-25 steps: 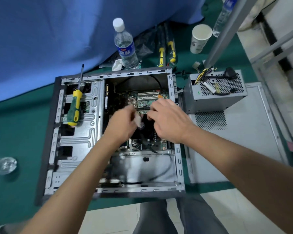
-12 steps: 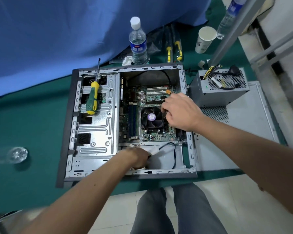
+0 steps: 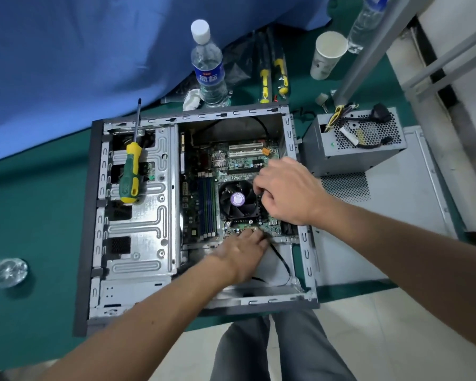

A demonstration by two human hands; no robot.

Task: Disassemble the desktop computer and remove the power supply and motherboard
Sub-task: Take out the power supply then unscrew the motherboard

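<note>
The open computer case (image 3: pixel 138 243) lies flat on the green table. Inside it sits the motherboard (image 3: pixel 231 160) with a black CPU fan (image 3: pixel 238 200). My right hand (image 3: pixel 289 191) hangs over the fan's right edge, its fingers curled down against the cooler; what they hold is hidden. My left hand (image 3: pixel 242 251) reaches in from the front, and its straight fingers touch the board's near edge beside a black cable (image 3: pixel 282 259). The grey power supply (image 3: pixel 352 141) stands outside the case to the right, its wires on top.
A green and yellow screwdriver (image 3: pixel 131 174) lies on the drive cage. The case's side panel (image 3: pixel 396 229) lies under the power supply. Behind the case stand a water bottle (image 3: pixel 208 67), a paper cup (image 3: pixel 327 55) and bagged tools (image 3: pixel 272 72). A clear bottle (image 3: pixel 10 272) lies at the left.
My left hand left the fan, dropped to the case's front bay, then came up to the board's near edge. My right hand stayed by the cooler. The camera shifted.
</note>
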